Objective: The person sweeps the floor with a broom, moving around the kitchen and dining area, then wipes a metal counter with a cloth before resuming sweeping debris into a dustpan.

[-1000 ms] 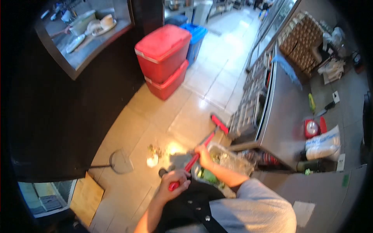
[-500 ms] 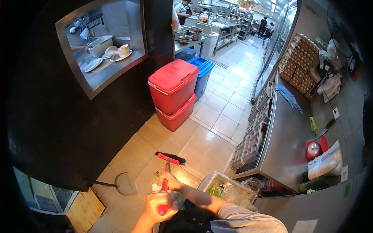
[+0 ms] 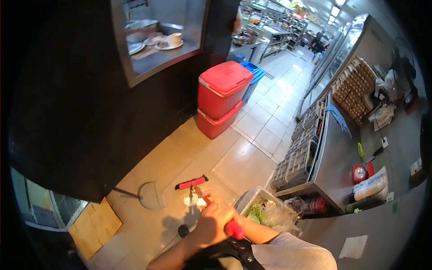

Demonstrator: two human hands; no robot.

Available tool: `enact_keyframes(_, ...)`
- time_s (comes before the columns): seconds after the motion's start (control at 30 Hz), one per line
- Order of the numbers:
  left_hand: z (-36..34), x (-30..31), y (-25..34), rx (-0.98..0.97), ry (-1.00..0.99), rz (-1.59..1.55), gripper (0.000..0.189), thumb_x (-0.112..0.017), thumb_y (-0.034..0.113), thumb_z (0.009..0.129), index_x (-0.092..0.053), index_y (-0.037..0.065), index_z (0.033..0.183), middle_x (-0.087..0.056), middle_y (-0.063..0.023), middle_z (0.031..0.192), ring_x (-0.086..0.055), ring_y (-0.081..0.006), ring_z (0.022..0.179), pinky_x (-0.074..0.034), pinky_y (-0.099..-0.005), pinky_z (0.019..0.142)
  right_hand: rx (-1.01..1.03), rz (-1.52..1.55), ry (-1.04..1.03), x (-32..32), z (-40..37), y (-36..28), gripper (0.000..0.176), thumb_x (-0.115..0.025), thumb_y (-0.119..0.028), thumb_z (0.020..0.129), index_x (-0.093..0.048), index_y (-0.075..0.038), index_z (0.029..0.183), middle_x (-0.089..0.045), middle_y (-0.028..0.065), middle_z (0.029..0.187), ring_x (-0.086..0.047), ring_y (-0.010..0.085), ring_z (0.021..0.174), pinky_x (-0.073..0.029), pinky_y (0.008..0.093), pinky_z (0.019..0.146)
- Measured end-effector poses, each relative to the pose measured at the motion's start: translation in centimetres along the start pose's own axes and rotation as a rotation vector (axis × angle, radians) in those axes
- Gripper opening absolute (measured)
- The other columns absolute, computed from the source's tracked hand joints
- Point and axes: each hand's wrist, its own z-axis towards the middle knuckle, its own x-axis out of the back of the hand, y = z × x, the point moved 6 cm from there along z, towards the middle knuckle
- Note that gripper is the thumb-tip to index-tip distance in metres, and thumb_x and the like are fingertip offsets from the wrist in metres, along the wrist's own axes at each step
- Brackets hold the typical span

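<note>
Both my hands grip the red handle of a broom (image 3: 191, 182), whose red head with dark bristles rests on the tiled floor. My left hand (image 3: 217, 221) is wrapped near the top, with the red handle end sticking out beside it. Lower on the handle, my right hand (image 3: 210, 198) is closed and partly hidden behind the left. White scraps (image 3: 194, 200) lie on the tiles just behind the broom head. To the left, a long-handled dustpan (image 3: 152, 200) sits on the floor, apart from the broom.
A bin of greens and plastic (image 3: 261, 207) stands close on my right, beside a steel counter (image 3: 333, 153) with crates underneath. Stacked red coolers (image 3: 225, 83) stand ahead against the dark wall. A wooden board (image 3: 95, 227) lies at lower left. People are far back in the kitchen.
My view has swung left. The broom head has moved over the floor towards me and the dustpan and has turned, and its handle now tilts more to the right. Both hands keep their grip.
</note>
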Motion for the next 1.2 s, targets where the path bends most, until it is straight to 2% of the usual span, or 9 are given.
enact_keyframes(0.3,-2.9,-2.1,-3.9,-0.233,-0.050,-0.264,0.032,-0.065,0.005,0.066,-0.044,0.007,0.090,-0.053,-0.0120,0.086,-0.052,-0.0329,0.088,-0.038,-0.0422,0.080,0.290,-1.589,0.362,-12.6,5.5,0.3,0.021,-0.048,-0.021,0.080,-0.059,-0.006,0.090,-0.059,0.0078,0.084,-0.054,0.0234,0.078,-0.040,0.0434,0.075)
enact_keyframes(0.4,-5.4,-2.6,-3.4,-0.318,0.061,-0.164,0.027,-0.063,0.010,0.070,-0.045,0.007,0.090,-0.051,-0.0101,0.095,-0.049,-0.0291,0.096,-0.034,-0.0414,0.092,-0.219,-2.275,0.112,-8.9,7.3,1.9,0.030,-0.044,-0.017,0.082,-0.060,-0.002,0.102,-0.059,0.0176,0.106,-0.055,0.0354,0.097,-0.039,0.0600,0.080)
enact_keyframes(0.43,-5.8,-2.2,-3.8,-0.248,-0.119,-0.206,0.029,-0.061,0.014,0.072,-0.049,0.008,0.098,-0.051,-0.0093,0.099,-0.048,-0.0271,0.100,-0.031,-0.0410,0.096,-0.826,-1.992,-0.019,-5.4,7.1,5.5,0.037,-0.048,-0.015,0.081,-0.053,0.001,0.113,-0.060,0.0205,0.102,-0.059,0.0372,0.091,-0.044,0.0561,0.073)
enact_keyframes(0.5,-7.2,-0.2,-6.5,-0.199,-0.017,-0.302,0.040,-0.064,0.018,0.070,-0.054,0.011,0.108,-0.053,-0.0083,0.104,-0.049,-0.0273,0.100,-0.034,-0.0420,0.093,-1.089,-1.598,-0.098,-2.2,4.9,9.0,0.039,-0.048,-0.016,0.082,-0.046,-0.003,0.119,-0.060,0.0215,0.101,-0.059,0.0372,0.091,-0.045,0.0528,0.074)
enact_keyframes(0.6,-11.1,4.1,-16.3,0.058,0.238,-0.374,0.038,-0.065,0.021,0.068,-0.058,0.010,0.103,-0.056,-0.0094,0.102,-0.050,-0.0288,0.100,-0.038,-0.0402,0.090,-1.064,-1.152,-0.245,-0.9,1.9,12.9,0.046,-0.049,-0.018,0.083,-0.035,-0.008,0.126,-0.060,0.0231,0.100,-0.059,0.0373,0.092,-0.047,0.0479,0.075)
enact_keyframes(0.67,-16.1,8.7,-25.6,0.659,0.326,-0.315,0.036,-0.063,0.006,0.067,-0.058,0.009,0.102,-0.056,-0.0123,0.104,-0.052,-0.0294,0.102,-0.040,-0.0379,0.089,-1.091,-1.049,-0.299,-1.9,0.1,14.9,0.052,-0.049,-0.020,0.085,-0.028,-0.012,0.132,-0.060,0.0241,0.099,-0.059,0.0373,0.092,-0.048,0.0446,0.075)
enact_keyframes(0.77,-26.4,17.5,-35.9,0.705,0.725,0.220,0.036,-0.059,0.004,0.073,-0.053,0.007,0.108,-0.052,-0.0145,0.112,-0.048,-0.0312,0.106,-0.036,-0.0397,0.094,-1.177,-1.005,-0.326,-4.1,-3.2,15.9,0.055,-0.045,-0.022,0.087,-0.021,-0.019,0.137,-0.059,0.0246,0.101,-0.058,0.0384,0.093,-0.047,0.0443,0.078)
enact_keyframes(0.9,-30.9,27.0,-40.9,0.873,0.685,0.702,0.055,-0.067,0.012,0.071,-0.045,0.009,0.121,-0.046,-0.0179,0.120,-0.045,-0.0366,0.110,-0.036,-0.0414,0.094,-1.236,-1.024,-0.334,-5.3,-9.1,16.6,0.068,-0.049,-0.021,0.084,-0.013,-0.020,0.141,-0.058,0.0242,0.105,-0.058,0.0368,0.097,-0.045,0.0442,0.083)
enact_keyframes(1.2,-36.1,28.8,-56.2,1.180,0.549,0.545,0.057,-0.070,0.022,0.073,-0.047,0.015,0.124,-0.034,-0.0205,0.134,-0.034,-0.0330,0.125,-0.033,-0.0376,0.101,-1.025,-0.774,-0.089,-2.7,-8.5,9.9,0.069,-0.060,-0.006,0.072,-0.030,-0.017,0.134,-0.058,0.0241,0.105,-0.058,0.0361,0.097,-0.045,0.0396,0.081)
